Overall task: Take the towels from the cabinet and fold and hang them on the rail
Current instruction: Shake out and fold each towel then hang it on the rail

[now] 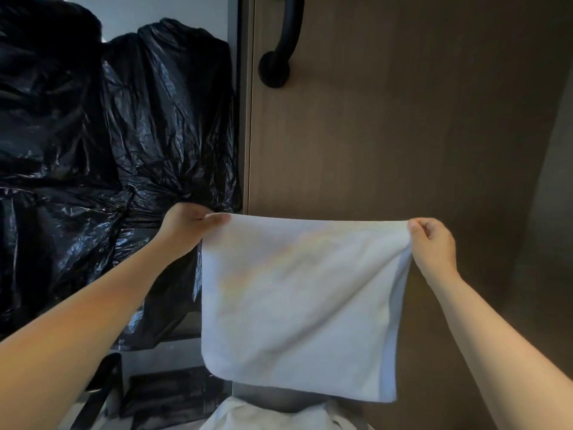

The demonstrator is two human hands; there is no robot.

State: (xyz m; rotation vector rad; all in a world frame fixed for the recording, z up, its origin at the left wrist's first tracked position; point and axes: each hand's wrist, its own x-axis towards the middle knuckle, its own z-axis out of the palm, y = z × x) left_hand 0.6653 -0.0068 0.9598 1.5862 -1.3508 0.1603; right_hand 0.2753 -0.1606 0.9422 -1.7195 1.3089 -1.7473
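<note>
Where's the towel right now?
Head view, lower centre: the white towel hangs pinched between left hand and right hand, before the brown door.

One view covers the scene, from a wide-angle camera worn on the person's head. It faces forward and somewhat down, looking along both bare forearms, which enter from the lower left and lower right corners. The left hand (pixel 186 223) and right hand (pixel 434 243) sit near mid-height, close to the lens. The towel (pixel 297 305) stretched between them fills the lower centre. Straight ahead and near stands a brown cabinet door (pixel 403 119), its black handle (pixel 279 54) cut off by the top edge. Black plastic bags (pixel 124 119) fill the left side, running out of frame at the left edge.
</note>
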